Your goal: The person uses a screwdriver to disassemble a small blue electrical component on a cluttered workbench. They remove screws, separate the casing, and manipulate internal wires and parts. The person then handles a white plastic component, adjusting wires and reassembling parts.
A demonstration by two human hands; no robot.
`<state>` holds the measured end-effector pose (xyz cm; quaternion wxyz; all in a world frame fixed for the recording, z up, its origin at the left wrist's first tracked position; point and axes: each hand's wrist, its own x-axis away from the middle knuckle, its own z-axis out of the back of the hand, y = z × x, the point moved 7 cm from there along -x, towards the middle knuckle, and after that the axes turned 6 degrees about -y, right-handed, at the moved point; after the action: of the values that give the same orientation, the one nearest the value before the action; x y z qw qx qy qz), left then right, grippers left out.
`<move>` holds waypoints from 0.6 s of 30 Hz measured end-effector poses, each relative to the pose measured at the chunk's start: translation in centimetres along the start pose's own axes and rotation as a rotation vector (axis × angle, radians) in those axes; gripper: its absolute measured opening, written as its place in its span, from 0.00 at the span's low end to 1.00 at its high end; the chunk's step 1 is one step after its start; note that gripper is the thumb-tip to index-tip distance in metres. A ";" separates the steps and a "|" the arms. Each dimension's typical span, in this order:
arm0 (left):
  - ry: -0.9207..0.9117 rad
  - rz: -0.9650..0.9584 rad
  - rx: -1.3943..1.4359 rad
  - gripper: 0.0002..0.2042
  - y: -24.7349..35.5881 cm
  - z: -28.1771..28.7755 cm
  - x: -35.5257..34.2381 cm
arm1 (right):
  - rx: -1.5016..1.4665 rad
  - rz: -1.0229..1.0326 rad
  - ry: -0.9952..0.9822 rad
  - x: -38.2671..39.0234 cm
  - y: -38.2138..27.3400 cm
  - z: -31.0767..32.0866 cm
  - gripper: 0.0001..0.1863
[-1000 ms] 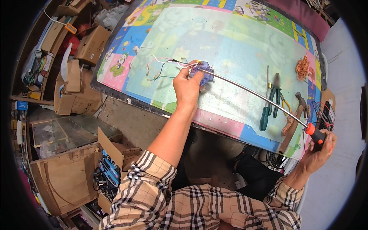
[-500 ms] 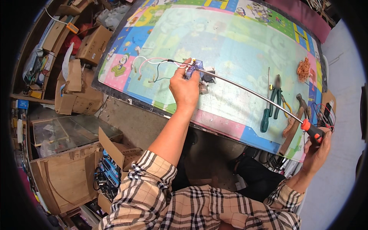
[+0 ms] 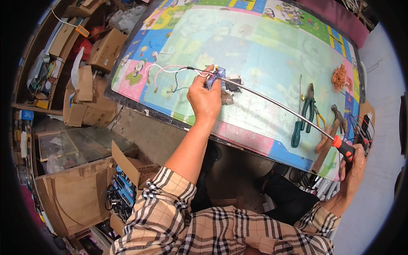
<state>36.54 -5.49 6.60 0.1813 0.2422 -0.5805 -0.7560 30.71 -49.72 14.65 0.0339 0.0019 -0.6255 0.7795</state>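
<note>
My left hand [image 3: 205, 98] is closed around a small bluish-purple see-through part [image 3: 219, 75] above the table. White, pink and dark wires [image 3: 173, 67] trail from it to the left. My right hand [image 3: 353, 170], at the table's right front corner, has its fingers closed on the red and black handle of a very long screwdriver [image 3: 280, 105]. The shaft slants up and left across the table, and its far end meets the purple part beside my left thumb. The exact contact is too small to make out. Just right of that part lies a black and grey piece [image 3: 233, 84].
On the printed table cover [image 3: 255, 51], at right, lie a green-handled screwdriver [image 3: 296, 135], green-handled pliers [image 3: 307, 111], yellow-handled pliers [image 3: 319, 120], a hammer [image 3: 328, 142] and a copper-coloured wire tangle [image 3: 338, 78]. Cardboard boxes [image 3: 87, 108] and shelves stand at left; a pale wall [image 3: 382, 106] borders the right.
The screwdriver's handle and my right hand have shifted slightly against the table. My left hand keeps its hold on the purple part. The whole view has moved a little.
</note>
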 end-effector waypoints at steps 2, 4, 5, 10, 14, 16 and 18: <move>-0.012 -0.036 -0.014 0.18 -0.4 -0.1 -0.2 | 0.004 0.038 0.041 0.1 -0.2 0.4 0.16; -0.023 -0.028 0.002 0.18 0.0 -0.2 -0.1 | 0.039 0.138 0.047 0.4 -0.7 0.5 0.15; -0.025 -0.002 0.021 0.18 0.2 -0.1 0.0 | 0.069 0.218 0.029 0.6 -1.0 0.3 0.15; 0.001 -0.075 0.030 0.17 0.3 0.3 -0.1 | 0.041 0.036 0.021 0.5 -0.5 0.3 0.16; -0.011 -0.046 0.055 0.18 0.4 0.4 0.0 | 0.022 0.091 -0.067 0.4 -0.1 0.6 0.20; -0.016 -0.029 0.060 0.18 0.5 0.4 0.0 | 0.122 0.362 -0.051 1.0 -1.5 0.5 0.23; -0.017 -0.019 0.050 0.18 0.7 0.3 0.1 | 0.173 0.419 -0.084 1.3 -1.9 0.6 0.28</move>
<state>36.28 -5.44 7.35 0.1631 0.2458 -0.5985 -0.7448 29.54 -49.80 16.68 -0.1549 -0.0927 -0.5440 0.8194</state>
